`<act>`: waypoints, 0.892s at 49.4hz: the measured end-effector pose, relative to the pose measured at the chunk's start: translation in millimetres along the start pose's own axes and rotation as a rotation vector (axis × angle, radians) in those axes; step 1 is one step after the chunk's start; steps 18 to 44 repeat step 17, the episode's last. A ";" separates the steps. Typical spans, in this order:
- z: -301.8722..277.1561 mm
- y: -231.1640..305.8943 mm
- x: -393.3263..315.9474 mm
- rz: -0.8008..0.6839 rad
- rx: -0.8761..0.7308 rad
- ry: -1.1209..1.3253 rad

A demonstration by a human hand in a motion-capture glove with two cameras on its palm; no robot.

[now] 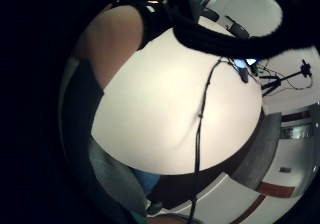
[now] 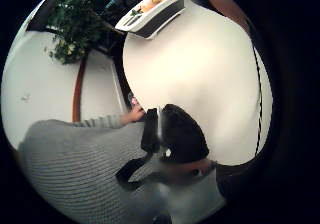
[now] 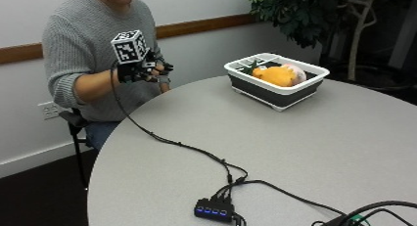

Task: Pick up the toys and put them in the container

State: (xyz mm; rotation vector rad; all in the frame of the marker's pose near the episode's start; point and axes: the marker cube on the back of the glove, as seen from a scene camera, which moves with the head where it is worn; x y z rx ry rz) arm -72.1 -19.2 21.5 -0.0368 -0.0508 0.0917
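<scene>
In the outside view my gloved right hand is raised in front of the person's chest, above the table's far edge. Its fingers are relaxed and hold nothing. The person's bare hand touches the glove at the wrist. The container, a dark tub with a white rim, stands on the round table to the right of the hand. In it lie an orange toy, a pinkish toy and a green toy. The thumb side palm view shows the container at the table's far side.
A black cable runs from the glove across the table to a small hub with blue lights near the front edge. A potted plant stands behind the container. The pale tabletop spreads out under the hand.
</scene>
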 end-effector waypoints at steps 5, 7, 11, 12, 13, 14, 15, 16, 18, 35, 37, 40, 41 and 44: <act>8.6 11.1 2.8 0.022 -0.031 0.005; 9.7 11.2 7.2 0.025 -0.036 0.022; 10.8 10.5 10.0 0.028 -0.036 0.030; 10.8 9.9 10.0 0.028 -0.035 0.027; 10.9 9.2 9.9 0.028 -0.034 0.023; 11.1 8.5 9.6 0.028 -0.033 0.019; 11.4 7.8 9.1 0.029 -0.033 0.015; 11.8 7.1 8.6 0.030 -0.032 0.012; 12.0 6.8 8.3 0.031 -0.032 0.010; 12.0 6.8 8.3 0.031 -0.032 0.010; 12.0 6.8 8.3 0.031 -0.032 0.010; 12.0 6.8 8.3 0.031 -0.032 0.010; 12.0 6.8 8.3 0.031 -0.032 0.010; 12.0 6.8 8.3 0.031 -0.032 0.010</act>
